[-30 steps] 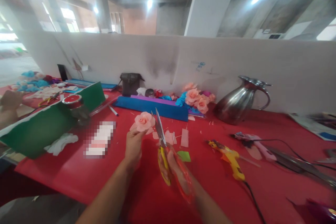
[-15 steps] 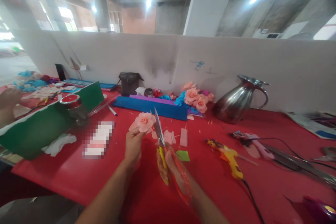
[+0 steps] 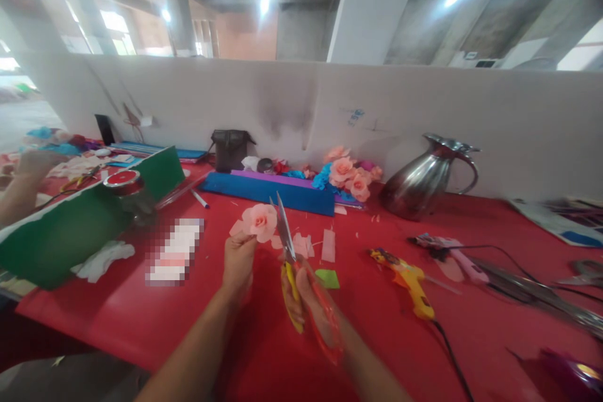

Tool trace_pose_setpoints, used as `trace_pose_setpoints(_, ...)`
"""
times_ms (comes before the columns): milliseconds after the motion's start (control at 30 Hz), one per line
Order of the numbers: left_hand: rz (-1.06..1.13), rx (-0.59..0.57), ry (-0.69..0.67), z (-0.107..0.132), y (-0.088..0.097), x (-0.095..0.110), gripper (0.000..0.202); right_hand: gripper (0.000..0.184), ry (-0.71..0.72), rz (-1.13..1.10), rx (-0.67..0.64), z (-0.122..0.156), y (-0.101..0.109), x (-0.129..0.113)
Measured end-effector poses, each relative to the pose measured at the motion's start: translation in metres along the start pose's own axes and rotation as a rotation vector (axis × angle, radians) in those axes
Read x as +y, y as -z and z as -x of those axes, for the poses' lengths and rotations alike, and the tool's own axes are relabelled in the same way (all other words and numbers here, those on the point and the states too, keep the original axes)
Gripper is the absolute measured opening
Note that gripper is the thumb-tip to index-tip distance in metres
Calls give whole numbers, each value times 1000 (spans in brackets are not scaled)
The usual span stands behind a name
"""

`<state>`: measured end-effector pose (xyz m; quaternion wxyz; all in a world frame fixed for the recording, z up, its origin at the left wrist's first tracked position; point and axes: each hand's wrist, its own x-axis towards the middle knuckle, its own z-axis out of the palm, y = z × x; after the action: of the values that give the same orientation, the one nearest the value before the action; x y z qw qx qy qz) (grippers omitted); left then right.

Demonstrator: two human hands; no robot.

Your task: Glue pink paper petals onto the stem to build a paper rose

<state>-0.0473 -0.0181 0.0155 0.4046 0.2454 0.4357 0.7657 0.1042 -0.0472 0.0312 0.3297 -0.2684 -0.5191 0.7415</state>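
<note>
Between the fingers of my left hand [image 3: 238, 259] is a pink paper flower [image 3: 260, 221], its face turned up toward me. My right hand [image 3: 301, 295] is closed round scissors [image 3: 288, 240] with one yellow and one red handle. Their blades are slightly apart and point up, just to the right of the flower. Behind the scissors lie cut pieces of pink paper [image 3: 303, 245], a pink paper strip [image 3: 328, 245] and a green paper piece [image 3: 326, 278].
A yellow glue gun [image 3: 409, 281] and a pink glue gun [image 3: 464, 259] with cords lie right. A steel jug [image 3: 414, 182] stands at the back. Blue sheets [image 3: 268, 193] and paper flowers [image 3: 348, 173] lie along the wall. Left, a green board [image 3: 66, 232] stands near another person's hand [image 3: 35, 166].
The flower has turned and shifted slightly left, a little apart from the blades. My right hand and the scissors are almost still. The other person's hand at the left has moved.
</note>
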Motion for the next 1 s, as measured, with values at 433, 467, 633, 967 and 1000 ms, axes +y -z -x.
trace_pose_setpoints(433, -14, -34, 26, 2, -1, 3, 16, 46, -5, -13, 35, 1, -1, -1)
trace_pose_setpoints(467, -17, -39, 25, 2, -1, 3, 16, 46, -12, -11, 37, 1, -1, -1)
trace_pose_setpoints(633, -38, -34, 2, 1, 1, -1, 18, 48, -33, 8, 51, 2, -1, -2)
trace_pose_setpoints(967, 12, -11, 52, 3, -3, 5, 19, 45, -36, 22, 73, 1, 0, 0)
trace_pose_setpoints(1000, 26, -9, 69, 3, -3, 6, 20, 44, -27, 24, 69, 1, 1, 0)
